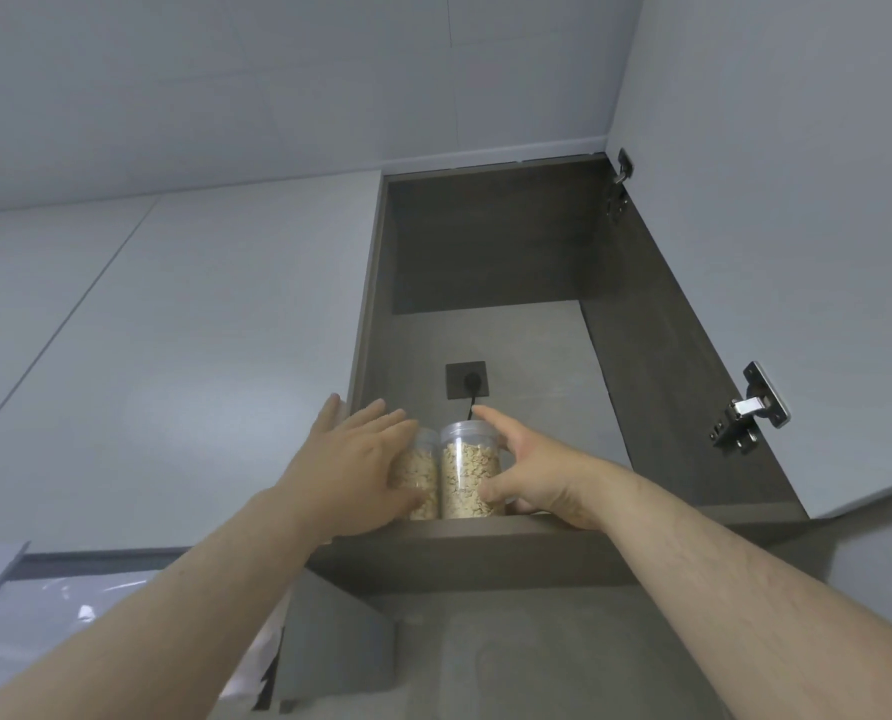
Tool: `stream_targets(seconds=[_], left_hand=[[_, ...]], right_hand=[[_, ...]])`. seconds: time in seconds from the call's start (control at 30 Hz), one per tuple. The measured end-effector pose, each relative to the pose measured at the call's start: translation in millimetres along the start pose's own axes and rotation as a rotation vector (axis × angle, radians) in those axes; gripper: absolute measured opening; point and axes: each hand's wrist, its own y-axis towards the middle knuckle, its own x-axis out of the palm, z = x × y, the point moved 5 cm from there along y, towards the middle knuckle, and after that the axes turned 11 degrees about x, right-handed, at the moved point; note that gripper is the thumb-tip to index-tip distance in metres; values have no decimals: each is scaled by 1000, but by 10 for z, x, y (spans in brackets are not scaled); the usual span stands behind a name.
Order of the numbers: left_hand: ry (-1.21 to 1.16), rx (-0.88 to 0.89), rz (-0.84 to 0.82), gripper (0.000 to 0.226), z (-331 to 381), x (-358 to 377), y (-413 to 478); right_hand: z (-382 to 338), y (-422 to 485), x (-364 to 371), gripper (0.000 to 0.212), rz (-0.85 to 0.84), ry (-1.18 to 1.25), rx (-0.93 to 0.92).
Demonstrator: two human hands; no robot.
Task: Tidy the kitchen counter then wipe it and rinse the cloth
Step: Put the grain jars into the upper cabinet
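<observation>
Two clear plastic jars filled with pale flakes stand side by side on the bottom shelf [485, 550] of an open wall cabinet above me. My left hand [350, 459] is wrapped around the left jar [422, 480], covering most of it. My right hand [532, 470] grips the right jar [467, 472], thumb low in front and index finger stretched over its top. Both jars touch each other and rest near the shelf's front edge. The counter and the cloth are out of view.
The cabinet door [797, 200] hangs open to the right, with two metal hinges [750, 410]. A dark socket with a plugged-in black cable [467, 381] sits on the cabinet's back wall behind the jars. Closed white cabinet fronts [174, 330] lie to the left.
</observation>
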Motion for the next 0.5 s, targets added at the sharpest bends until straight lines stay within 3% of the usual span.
stream_targets(seconds=[0.13, 0.37, 0.5], left_hand=[[-69, -19, -74, 81, -126, 22, -59], [-8, 37, -3, 106, -210, 99, -44], [-37, 22, 13, 106, -324, 128, -19]], right_hand=[[-18, -44, 15, 98, -22, 42, -2], [-42, -35, 59, 95, -48, 25, -3], [-25, 1, 87, 96, -69, -13, -10]])
